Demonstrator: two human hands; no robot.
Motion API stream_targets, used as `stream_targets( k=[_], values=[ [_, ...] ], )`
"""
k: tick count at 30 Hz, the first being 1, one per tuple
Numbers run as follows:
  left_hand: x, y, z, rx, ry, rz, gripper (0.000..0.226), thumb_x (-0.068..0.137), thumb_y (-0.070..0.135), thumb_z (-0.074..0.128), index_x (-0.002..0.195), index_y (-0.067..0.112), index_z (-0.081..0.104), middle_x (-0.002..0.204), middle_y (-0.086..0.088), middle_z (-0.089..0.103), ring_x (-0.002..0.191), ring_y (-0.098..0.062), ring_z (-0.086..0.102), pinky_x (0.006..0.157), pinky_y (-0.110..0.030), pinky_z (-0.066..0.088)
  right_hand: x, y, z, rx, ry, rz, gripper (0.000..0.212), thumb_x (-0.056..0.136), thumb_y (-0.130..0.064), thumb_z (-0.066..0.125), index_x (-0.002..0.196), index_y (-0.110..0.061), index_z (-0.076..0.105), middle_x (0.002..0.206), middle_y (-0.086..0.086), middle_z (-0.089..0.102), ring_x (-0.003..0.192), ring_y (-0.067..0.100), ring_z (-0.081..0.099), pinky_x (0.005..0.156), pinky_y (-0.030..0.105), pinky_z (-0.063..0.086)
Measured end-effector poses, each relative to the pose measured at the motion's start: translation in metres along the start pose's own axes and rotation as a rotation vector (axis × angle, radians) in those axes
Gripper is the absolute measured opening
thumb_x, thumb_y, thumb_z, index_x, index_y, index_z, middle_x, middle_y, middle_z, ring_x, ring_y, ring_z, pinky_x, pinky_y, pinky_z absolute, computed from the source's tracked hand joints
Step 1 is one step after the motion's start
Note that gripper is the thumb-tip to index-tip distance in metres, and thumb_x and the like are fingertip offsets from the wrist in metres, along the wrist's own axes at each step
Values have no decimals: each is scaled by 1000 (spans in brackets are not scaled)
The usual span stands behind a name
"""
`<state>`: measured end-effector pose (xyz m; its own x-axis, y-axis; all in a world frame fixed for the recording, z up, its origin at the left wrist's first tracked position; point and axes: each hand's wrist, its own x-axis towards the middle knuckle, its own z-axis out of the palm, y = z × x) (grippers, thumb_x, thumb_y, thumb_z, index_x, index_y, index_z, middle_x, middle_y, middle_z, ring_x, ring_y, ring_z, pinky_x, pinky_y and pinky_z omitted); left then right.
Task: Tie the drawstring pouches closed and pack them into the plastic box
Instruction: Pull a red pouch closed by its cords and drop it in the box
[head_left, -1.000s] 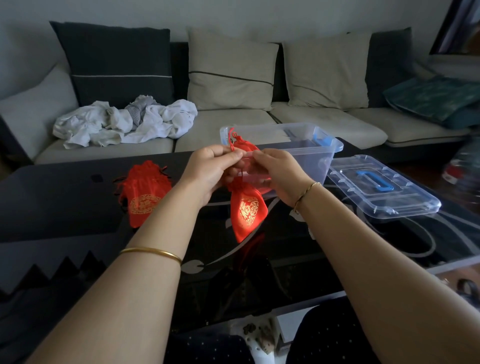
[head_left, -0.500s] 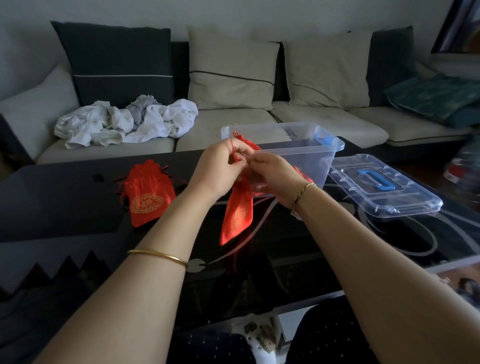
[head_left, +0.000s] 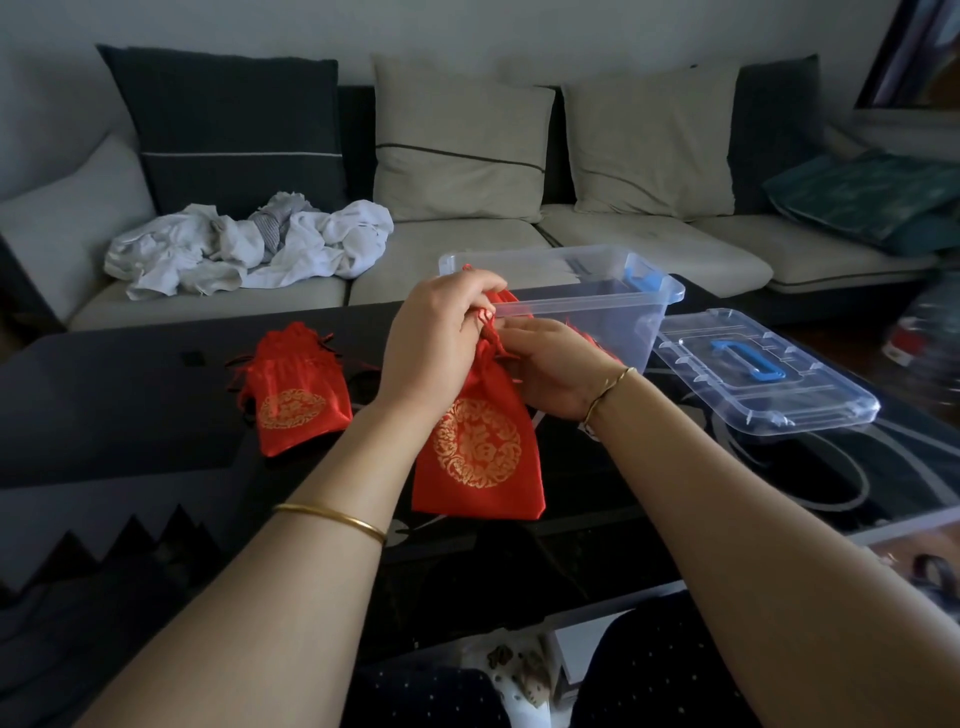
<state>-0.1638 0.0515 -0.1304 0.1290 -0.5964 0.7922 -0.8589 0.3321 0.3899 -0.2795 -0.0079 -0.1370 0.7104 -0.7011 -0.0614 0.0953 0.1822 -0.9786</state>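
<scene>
**Both hands at the neck of a red pouch**

We hold a red drawstring pouch (head_left: 480, 452) in mid-scene, over the dark glossy surface (head_left: 156, 415). It is satin-like, flat and rectangular, with a round gold emblem on its face. Its neck is gathered up between our hands and its lower edge hangs near the surface; we cannot tell whether it touches. A second red pouch (head_left: 296, 397) with the same gold emblem lies on the surface to the left, its neck puckered and its dark cords splayed beside it.

Our left hand (head_left: 436, 338) is closed around the top of the held pouch, fingers curled over the bunched fabric. Our right hand (head_left: 550, 364) sits just right of the neck, its fingers pinched together at the red cord. Each wrist carries a thin gold bangle.

The clear plastic box (head_left: 587, 306) stands open just beyond our hands, with a blue clasp on its far right end. Its clear lid (head_left: 763, 374), with a blue handle, lies flat on the surface to the right.

The knot itself is hidden behind our fingers, so we cannot say whether the cord is tied. A bit of red shows past the right hand near the box wall; what it is remains unclear.
</scene>
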Motion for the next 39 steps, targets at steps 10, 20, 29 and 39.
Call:
stream_targets(
  k=[10,20,29,39],
  values=[
    [-2,-12,1,-351,-95,-385,17,86,2,63,98,10,72,91,3,69,85,-1,63,81,-9,48,1,-2,-8,-137,215,-93,34,99,-26,41,76,-9,60,68,5,60,61,16,55,63,27,43],
    [-6,-18,1,-407,-156,-813,32,99,25,38,86,9,61,86,-7,68,77,-20,63,65,-30,49,1,1,-23,658,256,12,38,96,-34,48,63,-15,46,72,1,58,56,10,57,56,20,42],
    [6,-3,2,-750,122,-1061,37,96,13,35,58,17,37,72,1,68,67,-10,62,69,-27,44,11,14,-25,638,325,113,42,100,-37,37,63,-17,38,44,-6,40,38,6,38,45,16,30],
    [-2,-6,-1,-551,-377,-774,17,94,18,55,81,14,66,74,-2,64,65,-10,60,50,-16,44,5,1,-25,332,358,-43,32,94,-32,52,67,-14,51,71,1,59,47,7,43,43,18,34]
  ],
)
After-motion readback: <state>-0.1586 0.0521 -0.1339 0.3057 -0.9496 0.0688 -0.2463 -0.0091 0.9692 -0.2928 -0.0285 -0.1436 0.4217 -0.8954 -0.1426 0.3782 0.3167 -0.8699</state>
